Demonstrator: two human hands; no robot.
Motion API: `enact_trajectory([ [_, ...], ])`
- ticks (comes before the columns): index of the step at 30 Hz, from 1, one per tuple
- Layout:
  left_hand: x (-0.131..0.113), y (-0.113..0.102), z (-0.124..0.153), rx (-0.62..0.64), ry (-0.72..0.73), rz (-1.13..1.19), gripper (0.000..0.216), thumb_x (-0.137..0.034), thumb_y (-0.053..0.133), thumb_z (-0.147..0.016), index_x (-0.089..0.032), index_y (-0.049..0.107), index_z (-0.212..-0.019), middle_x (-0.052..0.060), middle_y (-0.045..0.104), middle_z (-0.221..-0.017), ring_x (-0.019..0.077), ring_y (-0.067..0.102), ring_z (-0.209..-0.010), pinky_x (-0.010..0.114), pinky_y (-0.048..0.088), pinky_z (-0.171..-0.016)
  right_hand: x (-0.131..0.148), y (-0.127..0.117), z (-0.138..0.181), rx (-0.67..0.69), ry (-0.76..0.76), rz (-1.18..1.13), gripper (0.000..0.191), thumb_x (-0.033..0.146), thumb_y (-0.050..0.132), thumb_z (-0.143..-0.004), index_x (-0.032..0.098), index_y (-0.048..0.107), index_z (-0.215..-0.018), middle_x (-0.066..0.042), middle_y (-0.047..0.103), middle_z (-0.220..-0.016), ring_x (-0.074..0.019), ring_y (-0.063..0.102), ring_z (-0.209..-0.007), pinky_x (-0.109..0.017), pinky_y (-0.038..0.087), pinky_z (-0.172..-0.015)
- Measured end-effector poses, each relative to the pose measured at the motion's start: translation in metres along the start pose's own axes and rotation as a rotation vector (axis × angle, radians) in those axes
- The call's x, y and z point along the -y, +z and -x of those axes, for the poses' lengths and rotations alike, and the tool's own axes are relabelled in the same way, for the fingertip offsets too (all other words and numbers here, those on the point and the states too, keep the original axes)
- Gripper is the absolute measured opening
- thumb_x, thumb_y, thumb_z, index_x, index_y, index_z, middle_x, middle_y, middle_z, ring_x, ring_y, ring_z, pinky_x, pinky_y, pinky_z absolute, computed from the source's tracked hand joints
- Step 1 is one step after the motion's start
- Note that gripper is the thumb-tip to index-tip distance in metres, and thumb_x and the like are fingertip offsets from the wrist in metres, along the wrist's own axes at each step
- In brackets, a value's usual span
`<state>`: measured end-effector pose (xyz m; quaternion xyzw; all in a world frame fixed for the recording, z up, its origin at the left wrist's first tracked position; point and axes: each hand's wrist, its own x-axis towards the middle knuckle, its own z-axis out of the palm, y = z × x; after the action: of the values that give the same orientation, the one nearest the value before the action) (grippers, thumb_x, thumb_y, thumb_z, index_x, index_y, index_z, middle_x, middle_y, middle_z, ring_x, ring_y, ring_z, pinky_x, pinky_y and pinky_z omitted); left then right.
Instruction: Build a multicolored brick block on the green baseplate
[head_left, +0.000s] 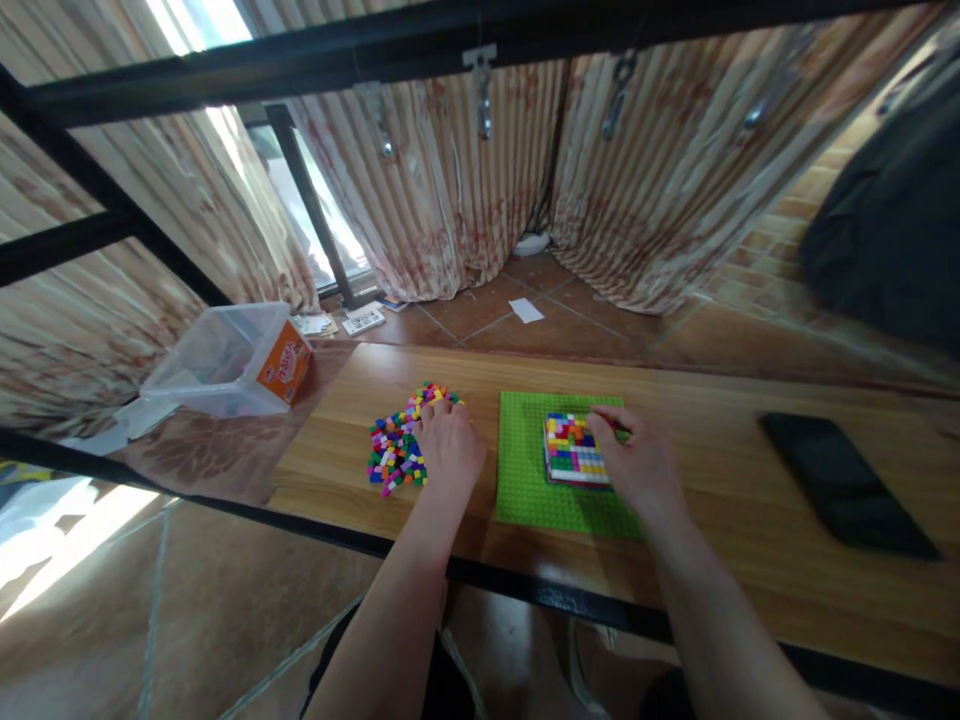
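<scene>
My left hand (450, 447) rests over the right side of a loose pile of small coloured toy bricks (396, 450). Its fingers reach forward among the bricks and look slightly apart; the tips are partly hidden. To the right, a green studded baseplate (519, 470) lies on the table. A low rectangular block built of multicoloured bricks (574, 455) stands on it, with a white and a red layer showing along its front side. My right hand (637, 460) is at the block's right end, thumb and fingers bent together in a pinch. Whatever is between those fingertips is too small to make out.
The wooden table (720, 470) has a dark metal front edge. A black phone-like slab (847, 485) lies at its right. Beyond the left end, a clear plastic box (217, 360) with an orange label stands on the floor. A black metal frame bar (420, 45) crosses above, before striped curtains (450, 200).
</scene>
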<state>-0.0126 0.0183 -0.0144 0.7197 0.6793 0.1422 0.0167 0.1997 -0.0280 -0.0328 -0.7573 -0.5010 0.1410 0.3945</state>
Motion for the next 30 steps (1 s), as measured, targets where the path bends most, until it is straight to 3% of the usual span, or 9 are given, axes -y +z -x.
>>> enact_trajectory([
  [4, 0.003, -0.002, -0.006, -0.072, 0.049, 0.129, 0.019, -0.020, 0.049, -0.087, -0.016, 0.067, -0.085, 0.015, 0.068, -0.100, 0.0312, 0.059, -0.106, 0.046, 0.045, -0.095, -0.001, -0.005, -0.002, -0.070, 0.026, -0.115, 0.041, 0.046, 0.051, -0.087, 0.016, 0.075, -0.099, -0.013, 0.074, -0.104, -0.0277, 0.067, -0.096, -0.042, 0.050, -0.087],
  [7, 0.000, -0.004, -0.009, -0.082, 0.077, 0.480, 0.017, -0.025, 0.052, -0.088, -0.017, 0.066, -0.083, 0.008, 0.069, -0.087, 0.0227, 0.064, -0.087, 0.037, 0.049, -0.085, -0.001, -0.008, -0.003, -0.138, 0.007, -0.238, 0.037, 0.044, 0.053, -0.087, 0.016, 0.075, -0.099, -0.012, 0.074, -0.103, -0.0257, 0.068, -0.093, -0.041, 0.051, -0.085],
  [10, -0.012, -0.004, -0.006, 0.039, 0.022, 0.975, 0.016, -0.030, 0.060, -0.083, -0.016, 0.067, -0.081, 0.003, 0.068, -0.075, 0.0152, 0.062, -0.068, 0.028, 0.049, -0.068, 0.006, -0.011, 0.001, -0.148, -0.078, -0.338, 0.028, 0.040, 0.058, -0.086, 0.019, 0.074, -0.097, -0.009, 0.074, -0.100, -0.0230, 0.067, -0.093, -0.038, 0.051, -0.085],
  [15, -0.037, -0.003, 0.009, 0.338, -0.209, 1.540, 0.026, -0.033, 0.075, -0.071, -0.014, 0.071, -0.089, 0.001, 0.069, -0.070, 0.0098, 0.060, -0.059, 0.021, 0.044, -0.057, 0.027, -0.011, 0.011, 0.062, -0.317, -0.342, 0.019, 0.031, 0.065, -0.085, 0.024, 0.073, -0.100, -0.005, 0.072, -0.101, -0.0210, 0.064, -0.098, -0.039, 0.049, -0.090],
  [19, -0.045, -0.005, 0.015, 0.432, -0.265, 1.682, 0.028, -0.031, 0.080, -0.066, -0.014, 0.074, -0.087, 0.001, 0.071, -0.073, 0.0081, 0.059, -0.059, 0.019, 0.044, -0.056, 0.036, -0.009, 0.017, 0.132, -0.448, -0.248, 0.021, 0.028, 0.070, -0.083, 0.027, 0.072, -0.104, -0.005, 0.071, -0.103, -0.0223, 0.061, -0.100, -0.041, 0.048, -0.090],
  [23, -0.047, -0.005, 0.017, 0.498, -0.258, 1.678, 0.026, -0.030, 0.082, -0.064, -0.014, 0.075, -0.083, 0.001, 0.070, -0.069, 0.0076, 0.057, -0.058, 0.019, 0.044, -0.057, 0.038, -0.008, 0.020, 0.129, -0.492, -0.168, 0.020, 0.023, 0.068, -0.085, 0.025, 0.072, -0.104, -0.005, 0.071, -0.100, -0.0229, 0.061, -0.098, -0.042, 0.047, -0.089],
  [30, -0.048, -0.001, 0.016, 0.497, -0.221, 1.646, 0.028, -0.032, 0.082, -0.065, -0.013, 0.072, -0.084, 0.001, 0.069, -0.066, 0.0080, 0.058, -0.058, 0.019, 0.043, -0.059, 0.036, -0.012, 0.020, 0.142, -0.496, -0.151, 0.012, 0.022, 0.061, -0.090, 0.024, 0.072, -0.094, -0.004, 0.072, -0.094, -0.0209, 0.062, -0.091, -0.039, 0.045, -0.085],
])
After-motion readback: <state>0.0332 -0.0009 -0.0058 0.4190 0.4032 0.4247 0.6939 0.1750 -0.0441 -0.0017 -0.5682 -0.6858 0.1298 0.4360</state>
